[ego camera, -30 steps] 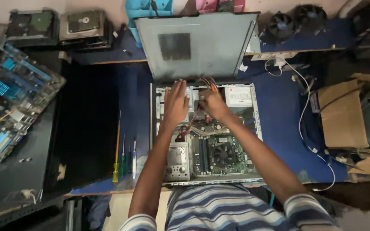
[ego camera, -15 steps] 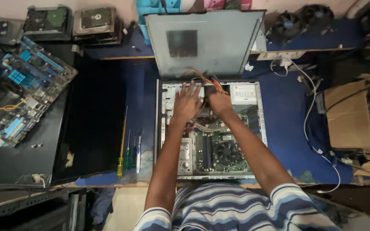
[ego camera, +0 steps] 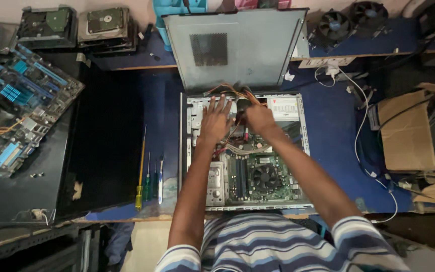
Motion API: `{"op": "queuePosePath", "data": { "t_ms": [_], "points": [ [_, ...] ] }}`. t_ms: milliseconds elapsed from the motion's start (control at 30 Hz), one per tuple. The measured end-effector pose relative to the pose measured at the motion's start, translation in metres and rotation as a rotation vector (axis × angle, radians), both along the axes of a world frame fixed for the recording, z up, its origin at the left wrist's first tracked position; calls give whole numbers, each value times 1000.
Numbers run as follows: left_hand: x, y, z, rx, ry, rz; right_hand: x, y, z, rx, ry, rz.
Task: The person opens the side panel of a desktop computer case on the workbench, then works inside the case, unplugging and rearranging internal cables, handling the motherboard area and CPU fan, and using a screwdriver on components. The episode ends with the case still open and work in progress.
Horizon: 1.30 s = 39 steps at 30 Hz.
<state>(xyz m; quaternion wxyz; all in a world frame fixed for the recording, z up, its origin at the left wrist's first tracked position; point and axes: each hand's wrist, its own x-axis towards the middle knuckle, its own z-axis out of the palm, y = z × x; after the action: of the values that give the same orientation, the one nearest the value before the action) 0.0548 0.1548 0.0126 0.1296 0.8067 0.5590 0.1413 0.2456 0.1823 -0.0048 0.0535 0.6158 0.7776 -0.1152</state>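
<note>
An open desktop computer case [ego camera: 189,151] lies flat on the blue table, its motherboard and a black cooler fan [ego camera: 266,176] exposed. My left hand [ego camera: 216,120] rests flat, fingers spread, on the upper left of the case interior. My right hand [ego camera: 259,118] is closed around a bundle of orange and red cables [ego camera: 232,91] near the top of the case, beside the power supply [ego camera: 284,107]. The grey side panel [ego camera: 232,48] leans upright behind the case.
Screwdrivers [ego camera: 140,171] lie left of the case. A black panel [ego camera: 104,141] and a blue motherboard [ego camera: 21,116] sit at the left, hard drives [ego camera: 104,27] behind. Two fans [ego camera: 336,25] stand at back right, a cardboard box [ego camera: 406,131] and white cables [ego camera: 361,126] on the right.
Both hands have stayed in the upper part of the case, shifting slightly upward toward the cable bundle. The view has moved a little.
</note>
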Motion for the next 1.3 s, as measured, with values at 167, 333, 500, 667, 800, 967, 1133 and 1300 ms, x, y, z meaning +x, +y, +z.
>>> {"op": "queuePosePath", "data": {
  "t_ms": [167,333,500,667,800,967,1133,1300],
  "points": [
    [-1,0,-1,25,19,-19,25,11,42,313,409,112],
    [1,2,-4,-45,43,-23,7,29,104,206,348,75],
    [3,1,-6,1,20,-9,-23,74,131,310,572,201],
    [7,-4,0,-88,-10,22,-58,128,86,430,415,387],
    [7,-9,2,-62,-42,24,-68,111,33,227,196,399],
    [8,-5,-3,-46,-13,10,-59,115,31,-102,336,294],
    [7,-4,-6,-52,-23,10,-45,109,75,0,670,371],
    [6,-2,-11,-38,-16,4,6,80,117,164,688,461]
  ]
}}
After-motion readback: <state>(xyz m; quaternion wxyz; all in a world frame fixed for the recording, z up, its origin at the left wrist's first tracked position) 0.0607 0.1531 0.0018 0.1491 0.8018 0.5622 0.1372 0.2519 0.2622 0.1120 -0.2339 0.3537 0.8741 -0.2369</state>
